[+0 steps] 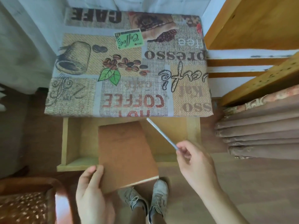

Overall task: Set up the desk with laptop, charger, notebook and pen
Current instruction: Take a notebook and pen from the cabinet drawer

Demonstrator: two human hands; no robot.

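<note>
A brown notebook (126,152) is held above the open wooden drawer (64,143), its near left edge gripped by my left hand (92,194). My right hand (194,162) pinches one end of a slim silvery pen (161,134), which points up and left toward the desk's front edge. The desk (77,96) is covered with a coffee-print cloth, and nothing lies on it. No laptop or charger is in view.
A chair with a patterned seat (25,206) stands at the lower left. Wooden shelving (258,23) and a stack of folded brown fabric (262,131) are on the right. White curtain (24,46) hangs behind and to the left. My shoes (145,198) are below the drawer.
</note>
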